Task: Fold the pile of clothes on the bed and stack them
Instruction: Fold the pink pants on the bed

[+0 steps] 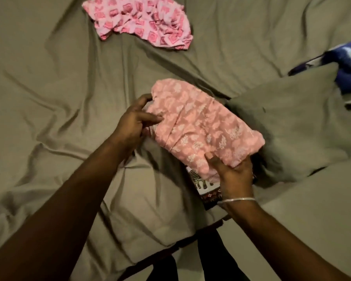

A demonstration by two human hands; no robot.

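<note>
A folded salmon-pink garment (203, 122) with a white floral print sits in the middle of the bed. My left hand (136, 120) grips its left end, fingers curled round the edge. At its near right corner my right hand (231, 171) holds it, thumb on top and fingers underneath. Beneath that garment a folded patterned cloth (205, 189) in white, black and dark red shows partly. An unfolded pink garment (142, 23) with darker pink squares lies crumpled at the far side of the bed.
The olive-grey bedsheet (59, 88) is wrinkled all over. A pillow (292, 122) in the same colour lies right of the folded garment, and a second one (312, 209) nearer me. A blue and white cloth (349, 63) lies at the right edge.
</note>
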